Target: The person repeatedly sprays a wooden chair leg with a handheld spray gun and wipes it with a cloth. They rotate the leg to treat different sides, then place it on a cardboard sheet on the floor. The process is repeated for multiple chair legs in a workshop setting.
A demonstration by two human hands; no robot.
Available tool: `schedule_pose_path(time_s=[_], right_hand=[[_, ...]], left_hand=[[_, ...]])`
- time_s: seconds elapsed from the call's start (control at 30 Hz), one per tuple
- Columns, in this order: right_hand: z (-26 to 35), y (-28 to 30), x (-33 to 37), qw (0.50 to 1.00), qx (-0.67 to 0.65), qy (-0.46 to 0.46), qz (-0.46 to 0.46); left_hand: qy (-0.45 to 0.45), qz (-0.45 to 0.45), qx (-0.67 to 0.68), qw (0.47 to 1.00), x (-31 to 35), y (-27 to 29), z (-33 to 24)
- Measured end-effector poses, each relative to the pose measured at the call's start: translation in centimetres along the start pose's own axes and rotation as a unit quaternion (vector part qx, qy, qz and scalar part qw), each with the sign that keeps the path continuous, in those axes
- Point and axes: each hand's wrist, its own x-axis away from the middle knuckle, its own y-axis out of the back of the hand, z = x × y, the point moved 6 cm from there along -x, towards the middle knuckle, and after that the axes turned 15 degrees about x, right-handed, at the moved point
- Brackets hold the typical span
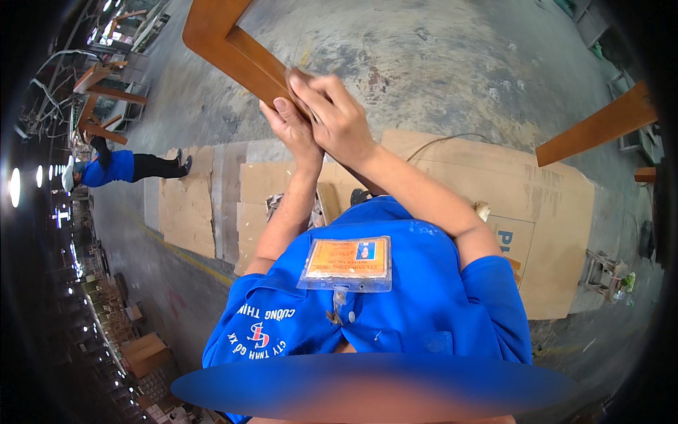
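Observation:
A varnished brown wooden frame piece point(244, 60) with an angled corner runs from the top edge down toward my body, passing beneath both hands. My left hand point(296, 138) is wrapped around its lower stretch, thumb lying along the wood. Just right of it, touching it, my right hand point(339, 116) presses on the same bar with bent fingers. Something thin and brownish shows at its fingertips, slightly blurred; I cannot make out what it is. The bar's lower end is mostly hidden behind my wrists.
Flattened cardboard sheets point(452, 173) cover the concrete floor point(424, 63) around me. At right stands another brown wooden part point(600, 127). A person in a blue shirt point(113, 168) works at the left beside wooden furniture point(106, 95). A thin cable point(441, 136) crosses the cardboard.

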Motion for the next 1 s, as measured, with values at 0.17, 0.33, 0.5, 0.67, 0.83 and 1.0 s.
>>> schedule_pose_path(time_s=[0.17, 0.33, 0.5, 0.67, 0.83, 1.0], right_hand=[[-0.5, 0.5, 0.1, 0.999, -0.018, -0.017, 0.028], [-0.3, -1.6, -1.2, 0.998, -0.005, -0.02, 0.056], [0.3, 0.8, 1.5, 0.998, -0.019, -0.025, 0.046], [0.0, -2.7, -1.1, 0.996, -0.033, -0.032, 0.073], [0.1, -0.6, 2.0, 0.997, -0.031, -0.048, 0.051], [-0.6, -1.3, 1.6, 0.993, -0.029, -0.084, 0.073]], left_hand=[[0.011, -0.01, -0.001, 1.0, 0.0, 0.2, 0.4], [-0.024, 0.003, 0.01, 1.0, 0.5, 0.2, 0.3], [0.016, 0.019, 0.026, 0.999, 0.7, 1.0, 0.5], [-0.069, 0.045, -0.108, 0.991, 0.7, 1.1, 0.0], [0.002, 0.012, -0.012, 1.0, 0.7, 1.9, 1.0], [0.015, 0.013, 0.004, 1.0, 0.0, 1.7, 1.6]])
